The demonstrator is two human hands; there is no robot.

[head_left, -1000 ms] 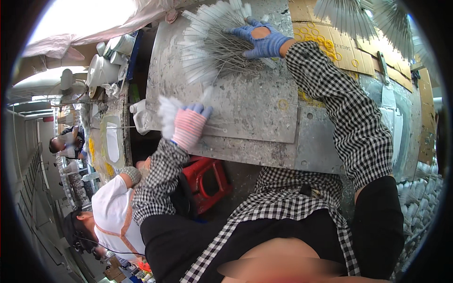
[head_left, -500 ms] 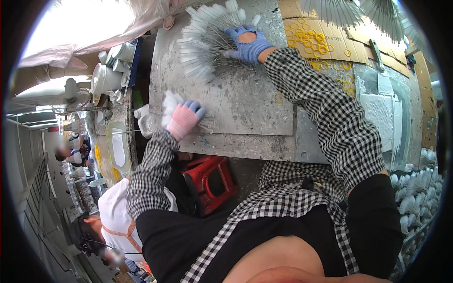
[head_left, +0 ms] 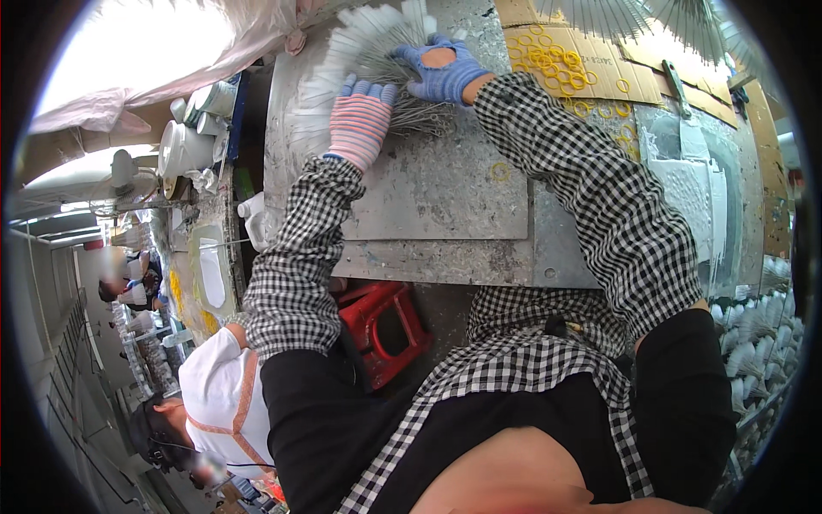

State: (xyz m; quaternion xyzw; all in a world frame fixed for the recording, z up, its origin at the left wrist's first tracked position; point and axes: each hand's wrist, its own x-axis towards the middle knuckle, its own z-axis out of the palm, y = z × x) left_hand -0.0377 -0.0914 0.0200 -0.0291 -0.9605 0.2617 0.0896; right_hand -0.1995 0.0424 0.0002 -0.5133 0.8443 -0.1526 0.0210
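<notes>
A fanned heap of thin wire brushes with white bristles [head_left: 338, 56] lies at the far left of the worktop. My left hand [head_left: 361, 124], in a pink striped glove with blue fingertips, lies over the heap's near side, its fingers stretched out across the brushes. On the right of the heap is my right hand [head_left: 449, 70], in a blue glove with a round opening on the back. Its fingers and thumb are spread and touch the wire stems [head_left: 419, 118]. The undersides of both hands are hidden.
Yellow rings [head_left: 556, 68] lie on cardboard [head_left: 604, 73] at the right. Beyond them are a scraper [head_left: 676, 90] and a slab of white paste [head_left: 685, 193]. More brushes hang at the far right. A red stool [head_left: 385, 330] stands below the table; a person in white [head_left: 218, 385] sits at the left.
My left hand has moved away from the table's near left, up and right onto the heap; the small bunch of brushes under it is gone from there. My right hand has shifted slightly left and farther away.
</notes>
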